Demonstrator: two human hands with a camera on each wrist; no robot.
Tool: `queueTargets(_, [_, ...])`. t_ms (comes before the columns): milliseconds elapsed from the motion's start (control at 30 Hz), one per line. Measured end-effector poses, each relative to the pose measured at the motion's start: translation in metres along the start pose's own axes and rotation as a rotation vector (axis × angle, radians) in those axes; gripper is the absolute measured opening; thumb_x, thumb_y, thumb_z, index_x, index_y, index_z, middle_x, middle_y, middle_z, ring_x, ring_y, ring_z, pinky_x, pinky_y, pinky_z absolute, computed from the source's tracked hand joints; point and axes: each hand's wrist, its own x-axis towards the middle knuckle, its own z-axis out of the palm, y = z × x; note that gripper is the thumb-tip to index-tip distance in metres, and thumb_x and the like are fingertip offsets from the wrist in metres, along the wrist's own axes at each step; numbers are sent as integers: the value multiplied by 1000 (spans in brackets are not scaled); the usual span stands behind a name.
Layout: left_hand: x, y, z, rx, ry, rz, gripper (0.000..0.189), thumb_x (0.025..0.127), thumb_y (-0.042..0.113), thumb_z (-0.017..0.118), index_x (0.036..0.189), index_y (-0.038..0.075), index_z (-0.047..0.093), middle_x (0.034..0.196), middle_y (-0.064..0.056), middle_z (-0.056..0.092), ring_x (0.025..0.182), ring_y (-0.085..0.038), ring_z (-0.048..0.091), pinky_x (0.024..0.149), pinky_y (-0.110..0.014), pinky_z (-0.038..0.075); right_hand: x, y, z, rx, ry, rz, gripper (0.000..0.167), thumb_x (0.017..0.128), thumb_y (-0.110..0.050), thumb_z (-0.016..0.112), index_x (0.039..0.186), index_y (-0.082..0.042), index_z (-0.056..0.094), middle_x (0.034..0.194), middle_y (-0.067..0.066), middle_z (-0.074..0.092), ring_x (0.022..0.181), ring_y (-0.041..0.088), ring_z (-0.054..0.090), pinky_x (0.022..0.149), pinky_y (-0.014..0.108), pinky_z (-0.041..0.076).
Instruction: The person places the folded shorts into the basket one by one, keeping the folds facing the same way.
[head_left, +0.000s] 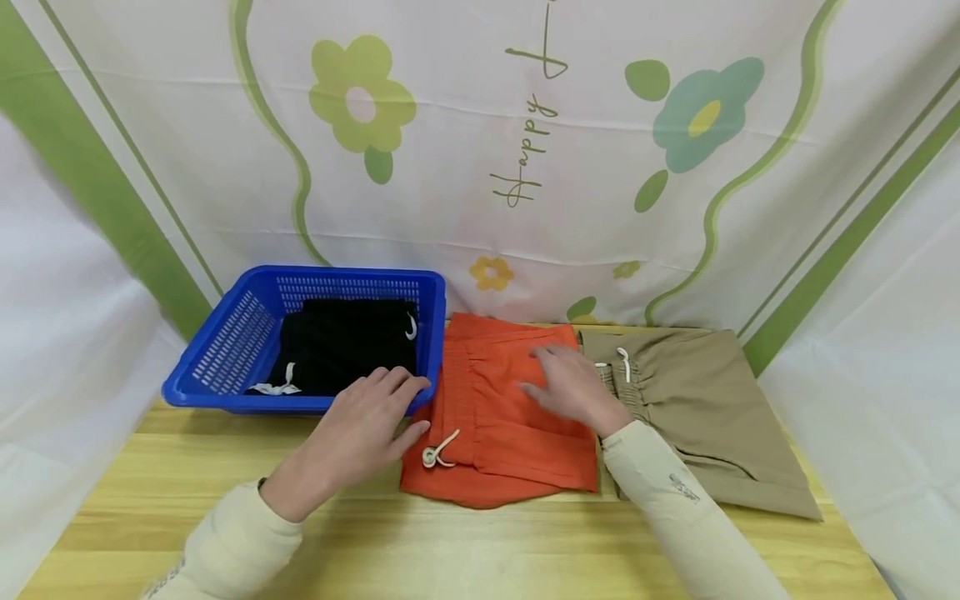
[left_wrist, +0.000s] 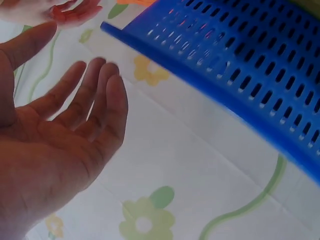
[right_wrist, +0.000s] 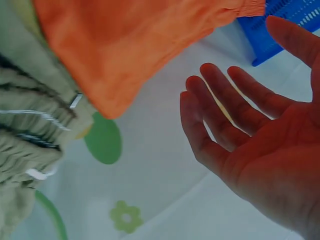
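Folded orange shorts [head_left: 517, 400] with a white drawstring lie on the table between a blue plastic basket [head_left: 435, 333] and khaki shorts [head_left: 697, 400]. Inside the basket are folded black shorts [head_left: 352, 342] with white drawstrings. My left hand [head_left: 360, 433] is by the basket's front right corner, its fingers loosely bent and nothing held; whether it touches the rim I cannot tell. Over the right part of the orange shorts hovers my right hand [head_left: 573, 387], also holding nothing. In the right wrist view its fingers [right_wrist: 225, 100] are spread and apart from the cloth.
The wooden table [head_left: 480, 550] runs along the front. Behind it hangs a white cloth [head_left: 465, 125] printed with flowers and lettering, and white cloth sides rise at left and right. The khaki shorts lie against the right edge of the orange ones.
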Motion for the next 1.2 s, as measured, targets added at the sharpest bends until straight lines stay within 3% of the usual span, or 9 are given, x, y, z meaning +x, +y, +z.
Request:
queueTargets(200, [-5, -2, 11, 35, 44, -78, 40, 89, 28, 80, 118, 3, 68, 108, -11, 65, 97, -30, 58, 83, -44, 51, -6, 17, 4, 31, -12, 121, 60, 95, -35, 72, 138, 5, 55, 137, 24, 57, 126, 43, 54, 102, 58, 44])
queueTargets(367, [-10, -5, 22, 53, 48, -138, 33, 93, 28, 76, 113, 3, 70, 105, -11, 65, 97, -31, 58, 79, -45, 50, -9, 28, 9, 32, -15, 189, 59, 95, -36, 72, 135, 4, 56, 127, 22, 62, 109, 43, 62, 90, 58, 50])
queueTargets(467, [-11, -6, 26, 51, 58, -148, 27, 94, 26, 75, 110, 5, 71, 103, -10, 65, 95, -31, 58, 76, -44, 50, -12, 32, 12, 32, -25, 197, 58, 95, -36, 72, 135, 4, 56, 127, 22, 61, 111, 44, 60, 90, 58, 50])
queueTargets(567, [-11, -6, 28, 55, 71, -145, 23, 95, 24, 74, 107, 5, 71, 102, -10, 64, 94, -31, 57, 75, -43, 49, -14, 32, 15, 26, -43, 169, 61, 95, -37, 72, 137, 3, 56, 134, 25, 56, 120, 46, 55, 97, 60, 46])
queueTargets(800, [-11, -6, 30, 60, 92, -138, 19, 95, 21, 73, 105, 5, 70, 99, -9, 63, 91, -30, 56, 72, -41, 47, -16, 14, 31, -10, -150, -33, 68, 96, -46, 69, 150, -10, 49, 148, 23, 46, 137, 46, 40, 105, 67, 36])
queueTargets(967, [-11, -7, 31, 59, 91, -135, 19, 96, 21, 73, 105, 5, 70, 99, -9, 63, 90, -30, 56, 71, -41, 47, -19, 6, 44, -20, -234, -47, 64, 98, -45, 66, 154, -22, 46, 157, 19, 36, 144, 44, 32, 107, 70, 32])
queueTargets(1200, [-11, -8, 31, 72, 101, -130, 18, 96, 21, 73, 104, 5, 69, 97, -10, 63, 90, -31, 56, 71, -42, 47, -24, 4, 47, -20, -254, -69, 61, 98, -40, 67, 152, -18, 50, 157, 21, 36, 142, 45, 33, 105, 70, 34])
